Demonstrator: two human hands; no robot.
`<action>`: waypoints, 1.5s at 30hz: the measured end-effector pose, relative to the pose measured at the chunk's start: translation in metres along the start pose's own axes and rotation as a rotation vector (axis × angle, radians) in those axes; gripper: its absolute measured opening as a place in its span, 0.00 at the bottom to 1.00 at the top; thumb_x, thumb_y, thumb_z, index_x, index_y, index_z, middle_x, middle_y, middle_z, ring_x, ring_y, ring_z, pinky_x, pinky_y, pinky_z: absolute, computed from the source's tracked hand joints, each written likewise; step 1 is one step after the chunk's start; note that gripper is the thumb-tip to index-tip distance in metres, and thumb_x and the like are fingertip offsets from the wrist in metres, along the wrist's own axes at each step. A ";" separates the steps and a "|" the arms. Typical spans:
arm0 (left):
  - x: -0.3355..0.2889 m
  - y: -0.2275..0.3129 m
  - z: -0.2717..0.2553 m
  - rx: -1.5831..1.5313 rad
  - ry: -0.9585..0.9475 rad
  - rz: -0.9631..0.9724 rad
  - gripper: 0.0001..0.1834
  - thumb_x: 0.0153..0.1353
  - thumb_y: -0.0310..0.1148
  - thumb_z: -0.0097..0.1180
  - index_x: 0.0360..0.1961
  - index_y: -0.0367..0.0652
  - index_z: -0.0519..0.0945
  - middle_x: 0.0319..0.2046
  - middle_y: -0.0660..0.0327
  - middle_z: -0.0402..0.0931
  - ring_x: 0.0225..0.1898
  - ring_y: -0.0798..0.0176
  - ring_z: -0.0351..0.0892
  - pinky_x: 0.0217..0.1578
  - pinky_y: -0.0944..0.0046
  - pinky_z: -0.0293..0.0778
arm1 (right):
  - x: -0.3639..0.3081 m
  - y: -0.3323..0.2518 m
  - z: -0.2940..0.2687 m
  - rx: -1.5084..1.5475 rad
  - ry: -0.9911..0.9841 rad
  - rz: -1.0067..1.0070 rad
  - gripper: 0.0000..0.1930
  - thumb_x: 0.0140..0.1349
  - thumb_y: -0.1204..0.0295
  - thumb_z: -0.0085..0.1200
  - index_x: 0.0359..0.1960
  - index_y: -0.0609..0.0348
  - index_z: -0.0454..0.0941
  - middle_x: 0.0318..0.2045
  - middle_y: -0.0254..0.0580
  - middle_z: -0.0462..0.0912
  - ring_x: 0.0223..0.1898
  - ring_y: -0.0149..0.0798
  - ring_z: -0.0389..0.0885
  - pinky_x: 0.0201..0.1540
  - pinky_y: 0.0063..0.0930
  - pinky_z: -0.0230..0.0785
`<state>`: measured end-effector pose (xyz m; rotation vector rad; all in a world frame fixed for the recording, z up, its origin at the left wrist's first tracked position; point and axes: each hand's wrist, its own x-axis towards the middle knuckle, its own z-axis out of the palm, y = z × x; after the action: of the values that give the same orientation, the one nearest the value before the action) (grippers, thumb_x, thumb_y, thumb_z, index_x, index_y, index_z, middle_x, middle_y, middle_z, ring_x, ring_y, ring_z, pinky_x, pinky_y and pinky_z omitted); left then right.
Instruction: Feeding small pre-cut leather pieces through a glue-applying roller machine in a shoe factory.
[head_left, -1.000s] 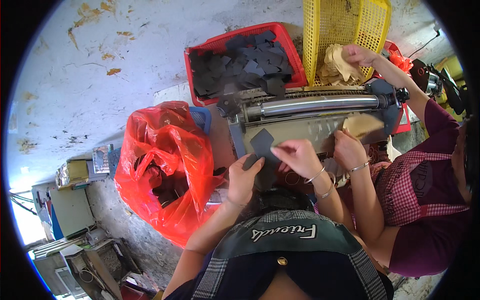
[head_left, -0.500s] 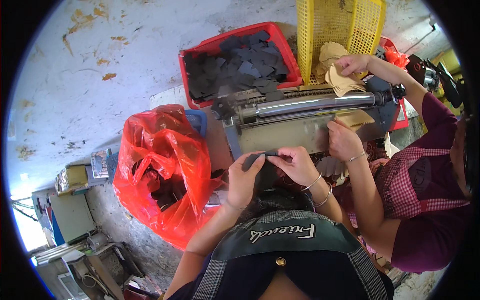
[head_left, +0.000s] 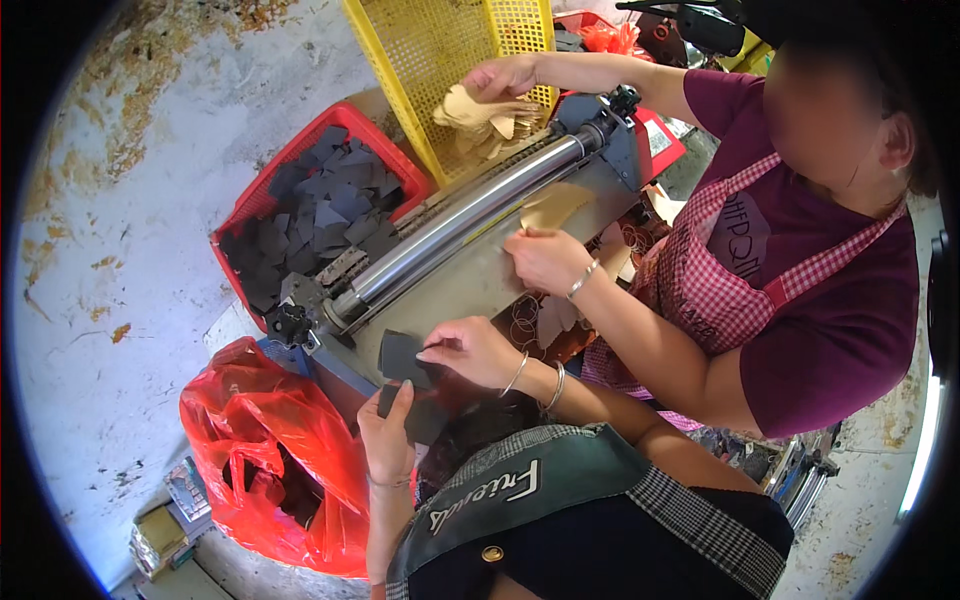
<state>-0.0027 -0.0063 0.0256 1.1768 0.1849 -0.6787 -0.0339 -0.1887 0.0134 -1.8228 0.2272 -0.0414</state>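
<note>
My left hand (head_left: 388, 445) grips a small stack of dark grey sheet pieces (head_left: 428, 420), thumb on top. Just above it, my right hand (head_left: 478, 352) pinches one dark grey piece (head_left: 402, 356) by its edge, over the near left end of the flat metal plate of a roller machine (head_left: 480, 290). Behind the plate runs a shiny steel roller (head_left: 465, 228). At my right a co-worker's hand (head_left: 550, 262) holds a tan piece (head_left: 553, 207) at the plate, and the other hand (head_left: 500, 78) is on scalloped tan pieces (head_left: 480, 112) beyond the roller.
A red basket (head_left: 228, 262) full of dark grey pieces stands behind the machine, with a yellow basket (head_left: 400, 105) beside it. The red plastic bag (head_left: 250, 400) at my left has dark contents. The co-worker's forearm (head_left: 650, 335) reaches in close to my right arm.
The view has swung right. My hands, earlier together at one dark grey piece, have parted: the right holds a single piece over the plate, the left keeps the stack. The co-worker's far hand has shifted.
</note>
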 end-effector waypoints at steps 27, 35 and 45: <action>0.018 -0.015 -0.011 -0.035 0.180 0.059 0.11 0.61 0.26 0.57 0.42 0.28 0.76 0.33 0.54 0.80 0.34 0.61 0.82 0.36 0.66 0.77 | 0.031 -0.006 -0.004 0.232 -0.279 0.332 0.16 0.64 0.71 0.52 0.22 0.72 0.74 0.17 0.44 0.80 0.17 0.33 0.82 0.18 0.24 0.75; 0.030 -0.014 -0.004 0.024 0.169 0.158 0.12 0.62 0.28 0.58 0.42 0.29 0.78 0.34 0.57 0.80 0.34 0.64 0.81 0.36 0.68 0.76 | 0.052 0.021 0.001 -0.037 -0.024 0.121 0.18 0.61 0.63 0.58 0.24 0.70 0.77 0.18 0.42 0.80 0.18 0.31 0.81 0.19 0.24 0.74; 0.039 -0.005 -0.006 -0.114 0.072 0.154 0.15 0.61 0.24 0.56 0.48 0.29 0.74 0.38 0.56 0.80 0.39 0.66 0.79 0.47 0.67 0.72 | 0.032 0.006 0.007 0.331 -0.282 0.354 0.10 0.63 0.75 0.53 0.34 0.75 0.77 0.24 0.47 0.81 0.22 0.35 0.84 0.22 0.22 0.78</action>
<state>0.0261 -0.0169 0.0010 1.0947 0.1886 -0.4845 -0.0024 -0.1895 0.0027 -1.4189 0.3184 0.4022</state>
